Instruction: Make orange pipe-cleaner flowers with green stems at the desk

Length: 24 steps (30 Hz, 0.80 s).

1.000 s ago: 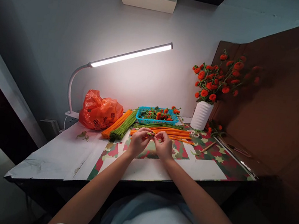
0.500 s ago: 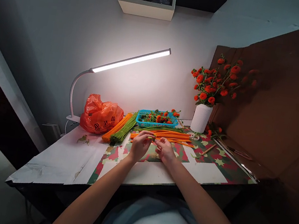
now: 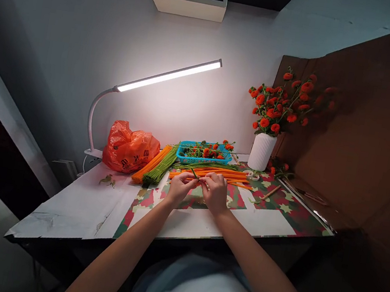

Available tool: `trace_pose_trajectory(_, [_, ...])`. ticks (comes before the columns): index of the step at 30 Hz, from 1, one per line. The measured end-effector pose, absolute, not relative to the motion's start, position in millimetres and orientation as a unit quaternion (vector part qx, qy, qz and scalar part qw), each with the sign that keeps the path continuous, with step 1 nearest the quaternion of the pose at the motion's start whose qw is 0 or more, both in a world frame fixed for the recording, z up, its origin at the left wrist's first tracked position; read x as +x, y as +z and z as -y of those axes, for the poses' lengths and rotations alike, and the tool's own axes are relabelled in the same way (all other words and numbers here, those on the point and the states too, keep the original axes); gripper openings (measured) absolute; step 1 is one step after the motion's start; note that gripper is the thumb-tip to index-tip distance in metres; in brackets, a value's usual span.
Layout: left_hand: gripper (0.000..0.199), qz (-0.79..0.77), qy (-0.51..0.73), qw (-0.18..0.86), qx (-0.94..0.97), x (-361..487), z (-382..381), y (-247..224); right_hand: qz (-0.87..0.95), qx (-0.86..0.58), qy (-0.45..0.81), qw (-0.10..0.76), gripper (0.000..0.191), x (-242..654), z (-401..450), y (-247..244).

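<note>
Two hands, the left (image 3: 179,189) and the right (image 3: 216,194), come close together, their fingertips pinching a short green piece (image 3: 194,173) between them. The step in hand looks like bending or twisting it; the next move likely calls for a steady left pinch while the right fingers work. Just beyond the fingers lie orange sticks (image 3: 229,175), close enough to get in the way; farther off sits a blue basket (image 3: 182,158), and right of it a white vase (image 3: 262,151).

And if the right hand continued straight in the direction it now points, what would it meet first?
Most likely the left hand, which faces the right hand closely, with a small green strip where they come together. Depth is hard to judge; the right hand may be touching the strip.
</note>
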<state>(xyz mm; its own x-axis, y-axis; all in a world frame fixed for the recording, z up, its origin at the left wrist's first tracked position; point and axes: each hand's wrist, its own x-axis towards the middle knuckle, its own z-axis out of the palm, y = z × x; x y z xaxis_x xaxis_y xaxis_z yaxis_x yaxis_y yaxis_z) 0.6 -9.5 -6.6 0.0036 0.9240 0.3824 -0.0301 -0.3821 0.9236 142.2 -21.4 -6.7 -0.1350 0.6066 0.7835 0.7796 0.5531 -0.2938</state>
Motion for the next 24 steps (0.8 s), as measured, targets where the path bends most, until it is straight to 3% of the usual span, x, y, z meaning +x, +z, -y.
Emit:
trace_pose_trajectory(3, [0.023, -0.375, 0.602, 0.340, 0.617, -0.1, 9.6, -6.1, 0.753, -0.469, -0.076, 0.456, 0.013, 139.9, 21.9, -4.9])
trace_pose_trajectory(7, [0.010, -0.360, 0.608, 0.160, 0.689, 0.3, 10.9, -6.7, 0.734, -0.477, 0.018, 0.482, 0.011, 137.2, 17.1, -7.1])
trace_pose_trajectory(14, [0.018, -0.306, 0.546, -0.053, 0.778, 3.1, 15.0, -6.9, 0.588, -0.398, 0.417, 0.567, 0.026, 134.1, -0.7, -17.5])
trace_pose_trajectory(17, [0.022, -0.298, 0.529, -0.100, 0.788, 2.3, 16.7, -5.6, 0.543, -0.354, 0.536, 0.541, 0.029, 134.2, -1.9, -17.3])
trace_pose_trajectory(24, [0.022, -0.275, 0.473, -0.173, 0.819, -7.0, 13.8, -6.8, 0.484, -0.320, 0.659, 0.479, 0.015, 141.4, 1.2, -3.9])
